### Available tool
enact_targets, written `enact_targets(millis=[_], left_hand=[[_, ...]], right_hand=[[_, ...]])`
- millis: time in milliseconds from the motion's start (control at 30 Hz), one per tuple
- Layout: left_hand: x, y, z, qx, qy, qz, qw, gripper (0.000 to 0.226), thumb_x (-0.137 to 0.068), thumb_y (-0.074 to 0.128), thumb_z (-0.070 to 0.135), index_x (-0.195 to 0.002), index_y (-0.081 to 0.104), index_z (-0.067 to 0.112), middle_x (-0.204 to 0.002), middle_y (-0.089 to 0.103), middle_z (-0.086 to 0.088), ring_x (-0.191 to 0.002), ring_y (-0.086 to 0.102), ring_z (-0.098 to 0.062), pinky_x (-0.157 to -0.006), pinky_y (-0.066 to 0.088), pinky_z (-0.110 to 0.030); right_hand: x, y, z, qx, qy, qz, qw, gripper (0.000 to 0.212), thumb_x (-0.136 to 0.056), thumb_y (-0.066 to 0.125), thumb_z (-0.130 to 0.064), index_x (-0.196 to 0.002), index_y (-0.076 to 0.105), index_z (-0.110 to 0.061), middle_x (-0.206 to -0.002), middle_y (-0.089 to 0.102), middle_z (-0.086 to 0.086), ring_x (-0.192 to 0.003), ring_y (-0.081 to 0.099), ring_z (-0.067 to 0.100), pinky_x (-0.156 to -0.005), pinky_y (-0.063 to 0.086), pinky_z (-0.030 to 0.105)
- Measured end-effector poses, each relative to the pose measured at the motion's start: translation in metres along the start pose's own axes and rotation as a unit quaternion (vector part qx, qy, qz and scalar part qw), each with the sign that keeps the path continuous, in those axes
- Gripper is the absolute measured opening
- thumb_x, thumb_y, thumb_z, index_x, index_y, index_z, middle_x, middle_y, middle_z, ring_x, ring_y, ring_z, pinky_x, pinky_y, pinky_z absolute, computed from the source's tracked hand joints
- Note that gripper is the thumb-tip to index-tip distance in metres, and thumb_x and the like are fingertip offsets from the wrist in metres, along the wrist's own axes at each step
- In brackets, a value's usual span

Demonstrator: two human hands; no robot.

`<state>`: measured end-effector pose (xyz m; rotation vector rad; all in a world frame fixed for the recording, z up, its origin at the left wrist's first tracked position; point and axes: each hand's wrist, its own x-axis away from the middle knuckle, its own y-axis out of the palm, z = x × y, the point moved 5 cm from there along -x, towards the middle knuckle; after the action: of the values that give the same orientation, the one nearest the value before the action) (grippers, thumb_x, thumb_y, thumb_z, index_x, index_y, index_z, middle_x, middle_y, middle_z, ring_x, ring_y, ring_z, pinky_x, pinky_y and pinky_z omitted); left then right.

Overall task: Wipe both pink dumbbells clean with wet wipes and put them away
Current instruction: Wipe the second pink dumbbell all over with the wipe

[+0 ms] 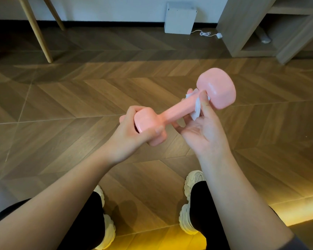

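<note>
One dumbbell (173, 114): left hand (132, 139) grips, half hides its near head; right hand (202, 130) pinches wipe (197, 109) round handle.

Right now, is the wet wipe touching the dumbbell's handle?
Touching. The head view shows the wet wipe wrapped round the handle of the pink dumbbell, beside its far head, pinched by the right hand.

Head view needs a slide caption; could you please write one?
Left hand grips the pink dumbbell; right hand pinches a wet wipe round its handle.
</note>
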<state>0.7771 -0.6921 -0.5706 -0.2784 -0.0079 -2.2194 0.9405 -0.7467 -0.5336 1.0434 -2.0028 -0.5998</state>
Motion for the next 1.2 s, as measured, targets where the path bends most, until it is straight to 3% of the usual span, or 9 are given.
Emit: enact_targets(millis=[133,267,433,500,600,700,767,1000,1200], left_hand=[[0.005,0.013,0.005,0.233,-0.157,-0.105,0.954,0.076,-0.069,0.065,0.063,-0.116,0.058,0.002,-0.095,0.060,-0.027,-0.069,0.064,-0.030,-0.058,0.057,-0.034],[0.008,0.013,0.006,0.279,-0.218,-0.115,0.928,0.080,-0.076,0.056,0.064,-0.123,0.057,-0.001,-0.095,0.059,-0.030,-0.062,0.064,-0.034,-0.053,0.059,-0.035],[0.000,0.001,0.008,0.052,0.012,-0.020,0.998,0.057,-0.076,0.069,0.057,-0.103,0.053,0.009,-0.089,0.057,-0.012,-0.070,0.051,-0.024,-0.053,0.044,-0.052],[0.006,-0.004,0.017,-0.077,0.110,0.053,0.990,0.062,-0.069,0.078,0.048,-0.116,0.045,0.024,-0.103,0.057,0.019,-0.089,0.058,-0.007,-0.069,0.050,-0.032],[0.019,-0.001,0.034,-0.215,0.245,0.109,0.939,0.081,-0.065,0.081,0.046,-0.128,0.033,0.028,-0.122,0.045,0.023,-0.112,0.050,0.004,-0.089,0.041,-0.010],[0.009,-0.002,0.024,-0.133,0.148,0.095,0.975,0.069,-0.063,0.078,0.048,-0.120,0.044,0.030,-0.115,0.053,0.021,-0.104,0.056,-0.003,-0.079,0.049,-0.019],[0.002,0.004,0.013,0.022,0.029,0.032,0.999,0.064,-0.069,0.071,0.060,-0.113,0.051,0.018,-0.107,0.056,-0.004,-0.085,0.059,-0.021,-0.061,0.049,-0.031],[0.009,0.019,0.012,0.285,-0.208,-0.079,0.932,0.071,-0.092,0.034,0.067,-0.112,0.061,0.004,-0.088,0.060,-0.029,-0.057,0.054,-0.030,-0.058,0.045,-0.034],[0.008,0.010,0.017,0.314,-0.098,-0.119,0.937,0.090,-0.062,0.089,0.042,-0.134,0.048,0.008,-0.116,0.053,-0.019,-0.083,0.065,-0.024,-0.060,0.054,-0.028]], right_hand=[[-0.002,-0.001,-0.001,0.010,-0.002,-0.031,0.999,0.041,-0.076,0.069,-0.033,-0.114,0.062,-0.021,-0.102,0.070,-0.005,-0.109,0.057,0.016,-0.109,0.037,0.052],[-0.001,0.002,0.003,0.012,0.000,-0.047,0.999,0.038,-0.081,0.066,-0.032,-0.116,0.059,-0.020,-0.098,0.070,-0.006,-0.105,0.058,0.014,-0.106,0.040,0.048],[-0.002,0.001,0.005,-0.022,0.008,-0.003,1.000,0.039,-0.080,0.067,-0.034,-0.117,0.064,-0.021,-0.113,0.070,-0.003,-0.119,0.059,0.020,-0.109,0.037,0.054],[-0.002,-0.001,0.005,-0.025,0.008,0.008,1.000,0.040,-0.079,0.068,-0.035,-0.116,0.064,-0.022,-0.113,0.071,-0.002,-0.118,0.061,0.021,-0.109,0.036,0.054],[-0.002,-0.003,0.004,-0.030,0.004,0.011,0.999,0.046,-0.077,0.071,-0.035,-0.120,0.063,-0.022,-0.106,0.072,0.000,-0.113,0.063,0.023,-0.106,0.038,0.055],[-0.002,-0.004,0.000,-0.038,-0.004,0.003,0.999,0.045,-0.076,0.072,-0.033,-0.119,0.063,-0.022,-0.100,0.072,-0.003,-0.111,0.062,0.021,-0.107,0.038,0.054],[-0.002,-0.003,-0.002,-0.035,-0.010,-0.006,0.999,0.037,-0.080,0.070,-0.031,-0.115,0.064,-0.021,-0.099,0.072,-0.004,-0.110,0.060,0.019,-0.109,0.037,0.054],[0.000,0.006,-0.002,0.014,-0.034,-0.075,0.997,0.039,-0.081,0.062,-0.028,-0.119,0.055,-0.021,-0.097,0.068,-0.005,-0.111,0.054,0.015,-0.113,0.030,0.052],[0.000,0.000,-0.011,0.025,-0.048,-0.049,0.997,0.044,-0.085,0.064,-0.032,-0.127,0.056,-0.022,-0.106,0.067,-0.001,-0.115,0.057,0.019,-0.111,0.036,0.053]])
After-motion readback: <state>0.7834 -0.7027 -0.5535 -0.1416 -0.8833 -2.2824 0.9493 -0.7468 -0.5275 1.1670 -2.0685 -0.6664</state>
